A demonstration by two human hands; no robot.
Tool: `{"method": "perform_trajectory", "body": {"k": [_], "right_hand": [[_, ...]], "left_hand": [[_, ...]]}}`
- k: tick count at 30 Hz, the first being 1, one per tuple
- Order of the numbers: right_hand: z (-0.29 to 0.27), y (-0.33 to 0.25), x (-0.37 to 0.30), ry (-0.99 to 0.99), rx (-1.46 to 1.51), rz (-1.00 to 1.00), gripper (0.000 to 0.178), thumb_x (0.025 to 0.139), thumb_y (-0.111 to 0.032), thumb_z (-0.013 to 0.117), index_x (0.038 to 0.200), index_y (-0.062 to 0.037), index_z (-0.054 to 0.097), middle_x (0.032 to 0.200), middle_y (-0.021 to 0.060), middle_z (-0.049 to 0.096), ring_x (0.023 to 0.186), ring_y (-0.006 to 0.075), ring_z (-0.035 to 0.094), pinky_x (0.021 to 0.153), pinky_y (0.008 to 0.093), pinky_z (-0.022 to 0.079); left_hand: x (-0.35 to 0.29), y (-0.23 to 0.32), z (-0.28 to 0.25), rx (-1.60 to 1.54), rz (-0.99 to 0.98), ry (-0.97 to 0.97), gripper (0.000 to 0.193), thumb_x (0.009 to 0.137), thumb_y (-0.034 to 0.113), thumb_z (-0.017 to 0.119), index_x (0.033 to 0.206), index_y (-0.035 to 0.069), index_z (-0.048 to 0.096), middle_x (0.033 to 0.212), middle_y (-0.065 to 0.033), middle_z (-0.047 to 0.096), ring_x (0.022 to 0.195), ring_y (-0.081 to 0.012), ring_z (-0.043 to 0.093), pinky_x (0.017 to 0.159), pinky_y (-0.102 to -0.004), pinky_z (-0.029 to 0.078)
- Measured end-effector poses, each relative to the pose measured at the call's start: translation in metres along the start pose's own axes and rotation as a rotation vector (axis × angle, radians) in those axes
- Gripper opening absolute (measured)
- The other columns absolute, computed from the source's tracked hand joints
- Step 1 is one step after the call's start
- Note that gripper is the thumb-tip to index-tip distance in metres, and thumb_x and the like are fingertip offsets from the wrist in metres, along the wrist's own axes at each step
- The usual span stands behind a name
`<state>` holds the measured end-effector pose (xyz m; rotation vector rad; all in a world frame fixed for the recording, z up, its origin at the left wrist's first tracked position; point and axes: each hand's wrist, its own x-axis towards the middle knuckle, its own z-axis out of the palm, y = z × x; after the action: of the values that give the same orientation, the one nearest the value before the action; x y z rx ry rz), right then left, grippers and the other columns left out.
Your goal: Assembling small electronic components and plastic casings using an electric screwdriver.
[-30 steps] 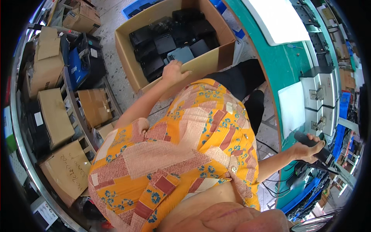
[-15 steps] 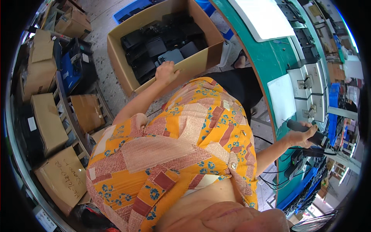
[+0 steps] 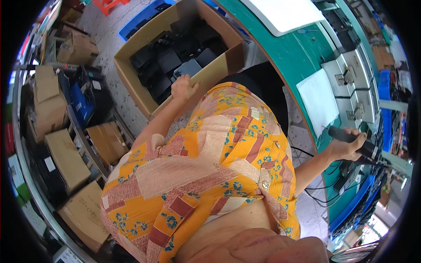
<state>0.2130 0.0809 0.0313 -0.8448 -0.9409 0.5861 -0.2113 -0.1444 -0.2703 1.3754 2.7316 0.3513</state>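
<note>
My left hand (image 3: pixel 183 87) is closed over the near rim of a big open cardboard box (image 3: pixel 217 72), its fingers bent over the edge. Just inside, close to those fingertips, a grey-blue plastic housing (image 3: pixel 188 69) lies on a heap of black plastic housings (image 3: pixel 169 61). My right hand (image 3: pixel 348 147) is wrapped round a black electric screwdriver (image 3: pixel 341 134), its thin bit pointing left above the green workbench edge. A cable hangs from near the tool's rear end.
The green workbench (image 3: pixel 280 50) curves along my right, bearing a white sheet of paper (image 3: pixel 316 98), metal fixtures (image 3: pixel 346 79) and a white tray (image 3: pixel 285 15). Cartons (image 3: pixel 66 158) fill a shelf at left. A blue crate (image 3: pixel 140 19) stands behind the box. Black cables (image 3: pixel 318 199) dangle by the bench.
The whole view has shifted a little, with the box now further left and the bench lower. Both hands keep their holds; the right hand with the screwdriver sits slightly further right.
</note>
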Motion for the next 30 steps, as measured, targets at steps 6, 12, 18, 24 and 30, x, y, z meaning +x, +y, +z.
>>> {"method": "perform_trajectory", "body": {"k": [6, 12, 18, 24, 30], "right_hand": [[0.001, 0.003, -0.008, -0.005, 0.015, 0.01, 0.024, 0.089, -0.014, 0.074, 0.094, 0.0022, 0.057, 0.075, 0.0093, 0.058, 0.061, 0.019, 0.055, 0.056, 0.0317, 0.049], [0.004, -0.003, -0.013, -0.029, -0.007, 0.0, 0.027, 0.091, -0.016, 0.073, 0.095, 0.0041, 0.055, 0.075, 0.01, 0.058, 0.061, 0.018, 0.056, 0.056, 0.0309, 0.05], [0.007, -0.011, -0.013, -0.067, 0.045, 0.009, 0.027, 0.092, -0.015, 0.072, 0.098, 0.0055, 0.056, 0.078, 0.0111, 0.058, 0.063, 0.0174, 0.057, 0.058, 0.0291, 0.05], [-0.007, -0.004, -0.015, -0.082, 0.13, 0.022, 0.019, 0.094, -0.01, 0.067, 0.101, 0.0034, 0.056, 0.083, 0.0121, 0.058, 0.067, 0.0175, 0.054, 0.059, 0.0301, 0.049], [-0.02, -0.004, -0.021, -0.18, 0.209, -0.01, 0.022, 0.093, -0.007, 0.065, 0.112, -0.0001, 0.055, 0.089, 0.0126, 0.055, 0.072, 0.0204, 0.054, 0.064, 0.0335, 0.051]], "left_hand": [[0.0, -0.004, 0.0, 0.032, -0.029, -0.049, 0.048, 0.082, 0.048, 0.072, 0.102, 0.005, 0.065, 0.106, -0.0125, 0.069, 0.104, -0.0301, 0.067, 0.086, -0.0437, 0.056], [-0.001, -0.004, -0.007, -0.019, -0.062, -0.053, 0.046, 0.083, 0.048, 0.073, 0.102, 0.006, 0.067, 0.104, -0.013, 0.07, 0.101, -0.0306, 0.068, 0.083, -0.0449, 0.056], [0.017, 0.03, -0.022, -0.706, -0.106, 0.479, 0.023, 0.088, 0.01, 0.077, 0.107, 0.001, 0.068, 0.093, -0.0095, 0.066, 0.083, -0.0206, 0.065, 0.076, -0.0313, 0.053], [0.073, 0.148, -0.143, -0.933, 0.271, 0.578, 0.015, 0.088, 0.001, 0.074, 0.102, 0.001, 0.068, 0.088, -0.0063, 0.064, 0.074, -0.0144, 0.061, 0.069, -0.0276, 0.05], [0.196, 0.21, -0.218, -0.671, 0.824, 0.762, 0.016, 0.078, 0.0, 0.078, 0.091, 0.005, 0.07, 0.08, -0.0081, 0.068, 0.07, -0.0239, 0.064, 0.062, -0.033, 0.05]]}}
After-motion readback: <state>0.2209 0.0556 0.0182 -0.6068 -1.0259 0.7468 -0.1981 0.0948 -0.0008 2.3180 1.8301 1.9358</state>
